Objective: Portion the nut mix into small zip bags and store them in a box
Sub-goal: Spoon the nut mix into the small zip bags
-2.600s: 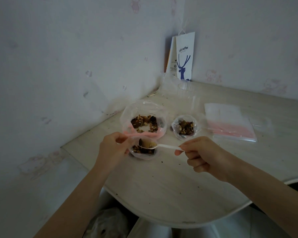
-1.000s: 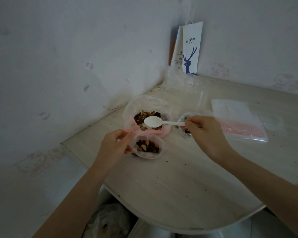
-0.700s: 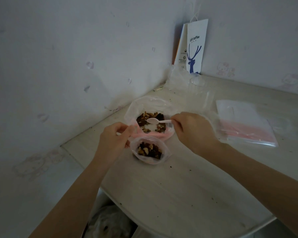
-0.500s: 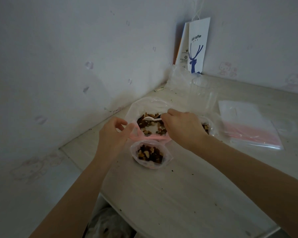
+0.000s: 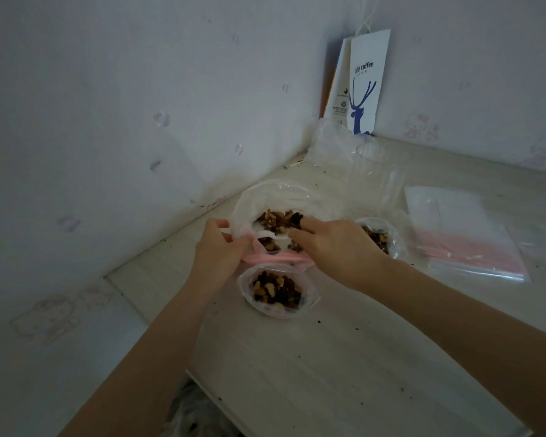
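Observation:
A large clear bag with a pink zip edge [image 5: 275, 197] holds the nut mix [image 5: 278, 219] near the wall. My left hand [image 5: 218, 250] pinches that bag's left rim. My right hand [image 5: 334, 244] reaches into its mouth and holds a white plastic spoon [image 5: 270, 238] that lies among the nuts. In front stands a small zip bag [image 5: 278, 291], its mouth wide and nuts inside. A second small bag with nuts [image 5: 380, 236] sits just right of my right hand.
A stack of flat, unused zip bags with pink strips [image 5: 464, 231] lies at the right. Clear plastic wrap [image 5: 360, 152] and a white coffee paper bag [image 5: 364, 83] stand in the wall corner. Crumbs dot the pale table [image 5: 328, 367], whose curved front edge is near me.
My right hand carried the emptied spoon from the small front bag back into the large bag. My left hand let go of the small bag's rim and took the large bag's edge.

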